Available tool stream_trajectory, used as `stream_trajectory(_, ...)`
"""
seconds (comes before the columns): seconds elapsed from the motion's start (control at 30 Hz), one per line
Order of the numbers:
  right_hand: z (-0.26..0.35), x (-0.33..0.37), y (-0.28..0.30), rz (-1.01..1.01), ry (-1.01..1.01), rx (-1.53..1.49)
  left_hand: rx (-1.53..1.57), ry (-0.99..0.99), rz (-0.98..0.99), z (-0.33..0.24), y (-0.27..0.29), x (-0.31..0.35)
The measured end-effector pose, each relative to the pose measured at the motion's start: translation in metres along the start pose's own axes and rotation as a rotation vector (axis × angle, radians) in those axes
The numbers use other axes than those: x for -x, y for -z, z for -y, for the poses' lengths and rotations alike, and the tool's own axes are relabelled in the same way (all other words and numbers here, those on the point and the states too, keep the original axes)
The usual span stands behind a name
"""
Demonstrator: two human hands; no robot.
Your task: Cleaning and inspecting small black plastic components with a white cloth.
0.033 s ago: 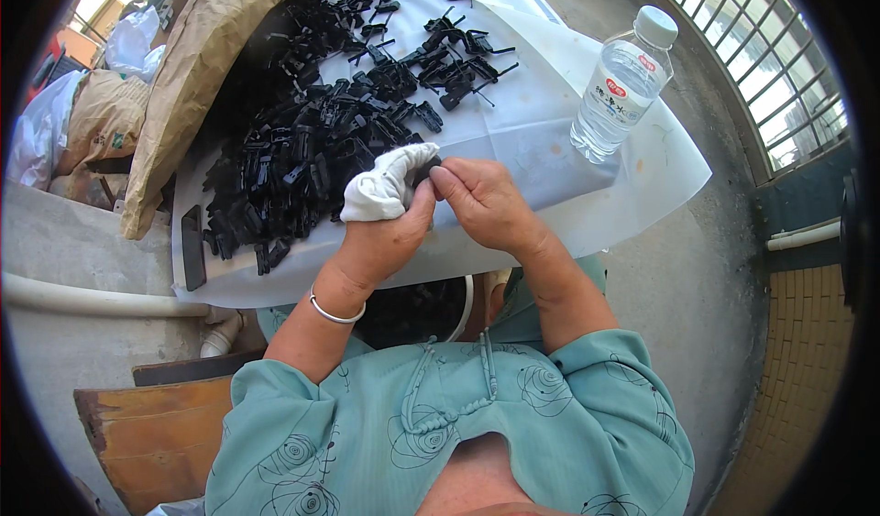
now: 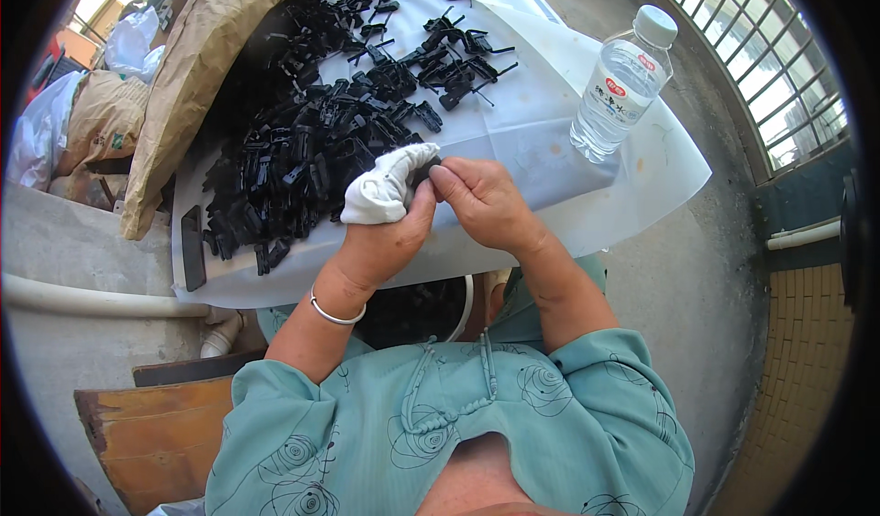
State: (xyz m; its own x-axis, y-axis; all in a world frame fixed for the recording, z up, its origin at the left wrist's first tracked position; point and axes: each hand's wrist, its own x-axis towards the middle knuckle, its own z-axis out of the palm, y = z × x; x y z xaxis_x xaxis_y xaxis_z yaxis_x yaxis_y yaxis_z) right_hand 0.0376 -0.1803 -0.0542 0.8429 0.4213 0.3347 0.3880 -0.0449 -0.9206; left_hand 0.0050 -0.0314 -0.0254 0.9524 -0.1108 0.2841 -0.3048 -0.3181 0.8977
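Observation:
Over the front of the sheet-covered table point(image 2: 513, 136), my two hands meet around one small black plastic part point(image 2: 427, 170). White cloth point(image 2: 380, 191), perhaps a partial glove, covers the fingers of my left hand point(image 2: 394, 236); its bare thumb presses on the part. My right hand point(image 2: 486, 203) is closed, thumb and forefinger pinching the part's right side. Most of the part is hidden by fingers and cloth. Just beyond my left hand spreads a big heap of similar black plastic parts point(image 2: 298, 145), several with thin stems.
A clear water bottle point(image 2: 619, 90) with a white cap stands right of my hands. Brown kraft paper point(image 2: 188, 85) lines the heap's left side. A dark flat bar point(image 2: 192, 248) lies at the left corner. Below the table edge is a white-rimmed container point(image 2: 468, 305) with dark contents.

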Motion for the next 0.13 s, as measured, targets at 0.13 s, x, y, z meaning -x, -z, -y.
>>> stream_trajectory(0.13, -0.0047, 0.0017, -0.0132, -0.061, -0.109, -0.200, -0.243, -0.195, -0.015, 0.0097, 0.0017, 0.0007)
